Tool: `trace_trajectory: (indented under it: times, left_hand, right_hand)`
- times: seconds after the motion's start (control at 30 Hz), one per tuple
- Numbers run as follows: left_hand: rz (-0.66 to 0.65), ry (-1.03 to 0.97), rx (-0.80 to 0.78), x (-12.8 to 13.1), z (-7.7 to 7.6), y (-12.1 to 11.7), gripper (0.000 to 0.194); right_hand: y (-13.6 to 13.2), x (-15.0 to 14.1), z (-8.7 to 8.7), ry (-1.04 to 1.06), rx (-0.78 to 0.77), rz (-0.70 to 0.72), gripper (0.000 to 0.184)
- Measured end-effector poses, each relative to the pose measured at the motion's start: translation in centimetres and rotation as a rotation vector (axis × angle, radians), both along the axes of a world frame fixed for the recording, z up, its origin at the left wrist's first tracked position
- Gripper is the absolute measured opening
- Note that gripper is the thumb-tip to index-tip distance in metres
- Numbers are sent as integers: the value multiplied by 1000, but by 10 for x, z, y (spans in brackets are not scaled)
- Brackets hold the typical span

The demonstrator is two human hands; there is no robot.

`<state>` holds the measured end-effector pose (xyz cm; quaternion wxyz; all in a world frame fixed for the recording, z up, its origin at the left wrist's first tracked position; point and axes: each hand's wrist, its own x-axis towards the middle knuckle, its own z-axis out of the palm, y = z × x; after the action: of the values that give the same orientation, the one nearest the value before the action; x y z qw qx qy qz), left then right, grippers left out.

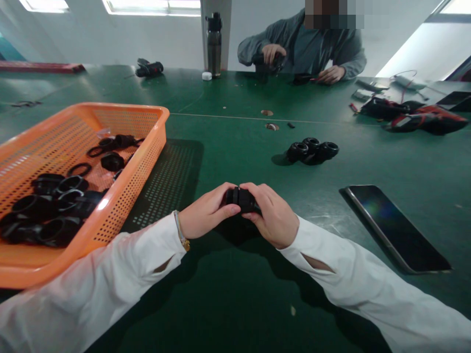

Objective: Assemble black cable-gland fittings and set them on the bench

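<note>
Between my two hands is a black ribbed plastic fitting [241, 197], held just above the green table [235, 304]. My left hand [208, 212] grips its left end, thumb in front and fingers behind. Around its right end my right hand [275, 215] is closed, covering much of that side. Beyond my right hand, several similar black fittings [312, 150] stand close together on the table. To my left, an orange perforated basket [162, 128] holds black rings, nuts and hollow fittings in a loose heap.
A smartphone [397, 228] lies right of my right forearm. Across the table a person in a grey jacket [346, 49] handles a dark object. A water bottle [214, 49] stands at the far edge. Red and black tools [423, 117] with cables lie at the far right.
</note>
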<state>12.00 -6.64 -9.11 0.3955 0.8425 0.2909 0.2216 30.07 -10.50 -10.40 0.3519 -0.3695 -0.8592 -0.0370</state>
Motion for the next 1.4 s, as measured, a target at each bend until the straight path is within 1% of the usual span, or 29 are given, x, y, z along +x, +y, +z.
trace_trajectory:
  times: [0.13, 0.3, 0.47, 0.6, 0.77, 0.9, 0.97, 1.07, 1.23, 1.3, 1.4]
  left_hand:
    - [15, 14, 33, 0, 0, -2, 44]
    - [14, 24, 79, -1, -1, -4, 45]
    - [19, 32, 164, -1, -3, -3, 45]
    - [32, 93, 219, -2, -3, -2, 41]
    - [35, 172, 255, -2, -1, -1, 39]
    - [40, 181, 271, -1, 0, -1, 39]
    - [39, 167, 266, -1, 0, -1, 42]
    - [38, 108, 220, -2, 0, 0, 51]
    - [27, 22, 5, -4, 1, 3, 66]
    - [16, 17, -31, -4, 1, 4, 67]
    - [6, 41, -33, -3, 2, 4, 63]
  right_hand:
    - [-2, 0, 0, 16, -38, -12, 27]
    - [-3, 3, -3, 47, -102, -9, 28]
    - [-5, 2, -2, 113, -257, -22, 28]
    - [-9, -1, 1, 202, -386, -38, 27]
    - [-11, -3, 1, 277, -460, -66, 29]
    - [-12, -4, 2, 292, -496, -78, 29]
    - [-12, -4, 2, 285, -477, -73, 28]
    - [-10, -4, 2, 228, -385, -57, 26]
    - [-2, 0, 1, 86, -159, -20, 29]
    - [0, 2, 0, 54, -84, 1, 30]
    - [1, 4, 0, 16, -31, 18, 33]
